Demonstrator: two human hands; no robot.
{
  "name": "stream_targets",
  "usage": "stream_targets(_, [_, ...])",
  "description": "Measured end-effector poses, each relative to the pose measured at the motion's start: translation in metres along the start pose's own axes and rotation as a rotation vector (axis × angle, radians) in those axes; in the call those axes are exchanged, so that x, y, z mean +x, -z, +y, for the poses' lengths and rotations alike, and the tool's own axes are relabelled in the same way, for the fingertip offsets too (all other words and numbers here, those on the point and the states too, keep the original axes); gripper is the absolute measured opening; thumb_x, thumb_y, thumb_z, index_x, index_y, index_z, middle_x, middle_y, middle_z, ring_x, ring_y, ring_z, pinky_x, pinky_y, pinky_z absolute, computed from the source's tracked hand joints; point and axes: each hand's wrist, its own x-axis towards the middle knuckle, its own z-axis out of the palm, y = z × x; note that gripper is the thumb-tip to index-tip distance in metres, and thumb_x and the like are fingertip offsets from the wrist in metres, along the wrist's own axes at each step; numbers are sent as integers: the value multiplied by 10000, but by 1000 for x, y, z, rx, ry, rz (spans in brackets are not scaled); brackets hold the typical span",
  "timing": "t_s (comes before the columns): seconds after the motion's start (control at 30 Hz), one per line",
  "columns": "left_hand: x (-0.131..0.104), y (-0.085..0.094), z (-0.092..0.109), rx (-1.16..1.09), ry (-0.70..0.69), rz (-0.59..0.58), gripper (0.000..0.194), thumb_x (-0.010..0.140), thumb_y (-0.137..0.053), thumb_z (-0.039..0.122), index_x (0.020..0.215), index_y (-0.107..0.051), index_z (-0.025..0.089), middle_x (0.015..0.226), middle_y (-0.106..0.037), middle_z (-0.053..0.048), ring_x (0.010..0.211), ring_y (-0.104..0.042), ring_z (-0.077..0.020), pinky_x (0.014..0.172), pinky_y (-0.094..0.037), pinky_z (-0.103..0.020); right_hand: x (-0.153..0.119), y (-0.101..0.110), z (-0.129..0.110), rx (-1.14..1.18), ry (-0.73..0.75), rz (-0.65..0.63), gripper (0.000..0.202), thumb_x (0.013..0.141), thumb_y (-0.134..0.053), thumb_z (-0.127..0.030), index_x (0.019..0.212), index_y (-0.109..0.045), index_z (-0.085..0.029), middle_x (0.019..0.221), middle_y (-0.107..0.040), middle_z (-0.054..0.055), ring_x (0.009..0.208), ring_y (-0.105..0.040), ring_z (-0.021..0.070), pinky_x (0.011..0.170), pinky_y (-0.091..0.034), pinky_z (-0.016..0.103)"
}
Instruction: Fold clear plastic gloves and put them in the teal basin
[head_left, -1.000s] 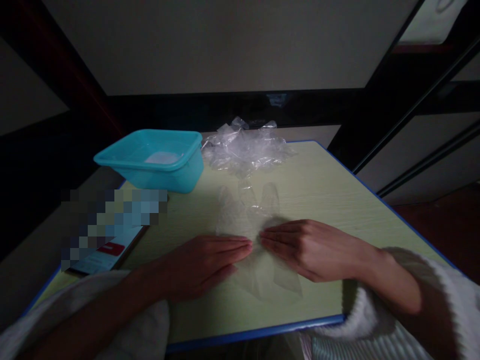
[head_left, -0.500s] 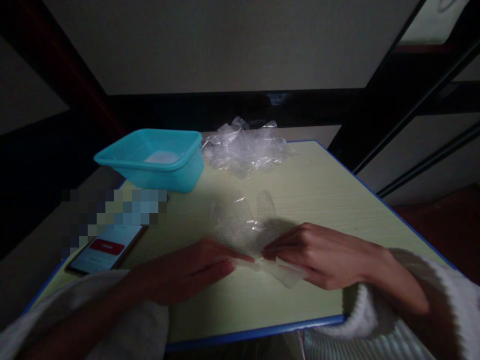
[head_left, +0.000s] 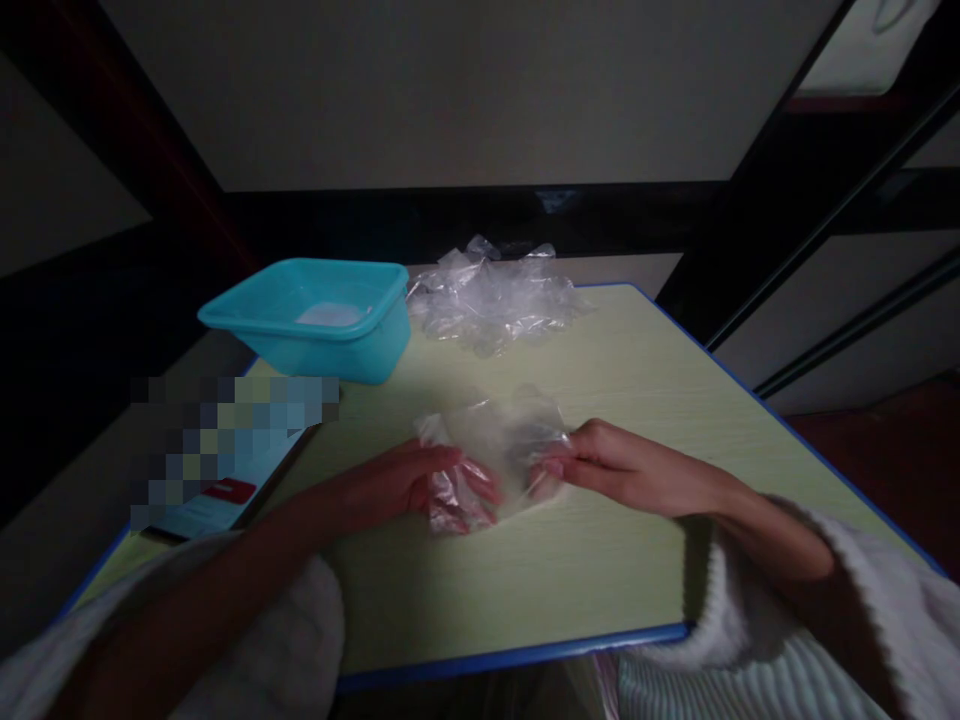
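A thin clear plastic piece, apparently a disposable glove, is stretched between my two hands just over the table. My left hand grips its left side, the thumb on top and the fingers showing through the film. The right side is pinched between the thumb and fingers of my right hand. Beyond them, a loose pile of crumpled clear plastic lies at the table's far edge.
A turquoise plastic basket with something white inside stands at the back left. Nearer on the left lies a phone, partly pixelated. The pale table has a blue edge, and a wall rises behind it.
Both hands have moved a little away from the table's front edge. The plastic, earlier partly flat on the table with its near edge in my fingers, is now gripped at both sides and spread.
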Motion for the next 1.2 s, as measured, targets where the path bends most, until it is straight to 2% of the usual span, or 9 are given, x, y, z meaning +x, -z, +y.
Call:
stream_targets(0.07, [2,0,1,-74,22,36,298,817,-555,358,890,-678,97,862,-722,-92,791,-667,-180,739,-492,-271,3,-2,7,158,-58,20,267,913,-414,-268,781,-594,-120,752,-624,36,740,-584,130,712,-454,282])
stream_targets(0.17, [6,0,6,-151,109,90,285,864,-458,298,879,-662,99,832,-722,-81,759,-671,-165,742,-493,-265,7,-4,16,334,-173,60,295,892,-447,-359,742,-563,-133,700,-610,20,669,-582,128,657,-465,288])
stream_targets(0.3, [8,1,13,-192,166,115,364,914,-352,343,980,-618,104,962,-705,-96,808,-678,-178,770,-490,-293,13,-8,23,347,-249,174,350,854,-482,-426,640,-503,-150,562,-484,-38,523,-453,87,532,-392,244])
stream_targets(0.43, [2,5,17,-145,92,164,454,950,-248,374,994,-610,103,919,-716,-85,833,-678,-185,808,-477,-323,16,-9,24,380,-312,219,312,829,-507,-399,639,-491,-151,548,-451,-47,495,-407,74,474,-341,220])
stream_targets(0.5, [-2,8,16,-86,54,173,430,930,-315,401,975,-627,109,904,-721,-74,843,-673,-185,805,-475,-313,17,-9,23,390,-336,231,283,823,-510,-364,637,-493,-152,537,-456,-46,477,-399,70,453,-329,211])
stream_targets(0.6, [-7,12,14,49,26,221,365,761,-590,460,830,-667,110,834,-725,-93,770,-673,-201,727,-496,-296,18,-9,21,385,-357,259,260,823,-493,-316,616,-485,-159,510,-452,-50,448,-379,64,425,-309,201])
stream_targets(0.67, [-9,12,14,183,-3,271,341,657,-693,445,754,-676,119,769,-718,-77,720,-659,-191,694,-494,-281,19,-9,20,367,-360,278,270,828,-478,-295,593,-478,-162,498,-449,-48,441,-369,63,422,-306,200])
stream_targets(0.87, [-10,5,16,547,4,328,169,616,-703,305,635,-664,141,620,-666,2,608,-602,-138,601,-444,-223,19,-10,22,329,-360,302,289,839,-466,-304,588,-479,-160,503,-450,-41,446,-384,65,421,-307,203])
stream_targets(1.2, [-7,8,11,381,2,353,270,599,-726,363,623,-567,146,646,-658,6,617,-643,-148,619,-498,-262,17,-8,28,232,-305,305,339,831,-476,-398,582,-452,-169,503,-396,-55,446,-353,58,408,-285,208])
